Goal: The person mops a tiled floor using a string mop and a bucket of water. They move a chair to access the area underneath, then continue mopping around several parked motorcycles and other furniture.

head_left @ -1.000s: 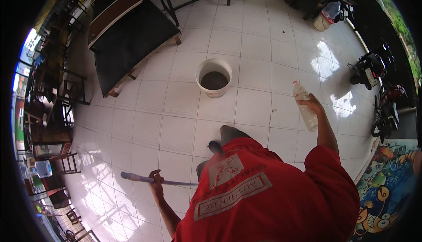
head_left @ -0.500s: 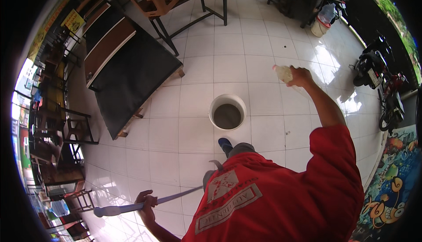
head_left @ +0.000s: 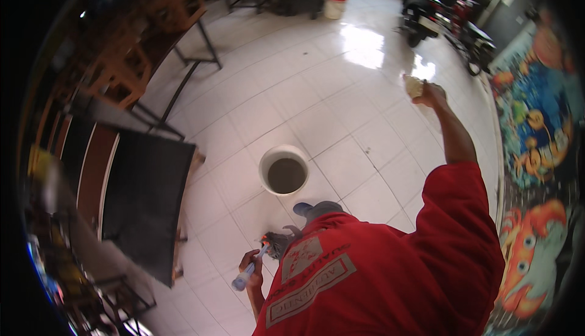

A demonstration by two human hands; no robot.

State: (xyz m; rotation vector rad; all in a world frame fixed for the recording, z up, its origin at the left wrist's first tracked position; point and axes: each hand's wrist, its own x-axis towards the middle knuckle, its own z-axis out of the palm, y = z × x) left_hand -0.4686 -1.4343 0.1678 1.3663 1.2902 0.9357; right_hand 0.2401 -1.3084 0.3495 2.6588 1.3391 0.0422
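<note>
My left hand point(head_left: 251, 268) is closed round the pale blue handle of a mop point(head_left: 245, 277). The mop's grey string head point(head_left: 278, 244) shows beside my leg, with an orange bit near its joint. Far out to the right, my right hand point(head_left: 433, 94) grips a clear plastic bottle point(head_left: 414, 86) with a pinkish cap end and pale, yellowish-looking contents. On the tiles in front of my feet stands a white bucket point(head_left: 264, 166) holding murky grey liquid. The bucket touches neither hand.
A black-topped low platform point(head_left: 146, 196) lies at the left, with brown stools on a table point(head_left: 173, 101) beyond it. Parked motorcycles point(head_left: 426, 22) and a lidless-looking pail point(head_left: 334, 8) stand at the back. A painted sea-life wall point(head_left: 536, 147) runs along the right.
My view has turned to the right. The mop handle has swung in nearer my body and the mop's string head has come into sight. The bottle stays in my right hand.
</note>
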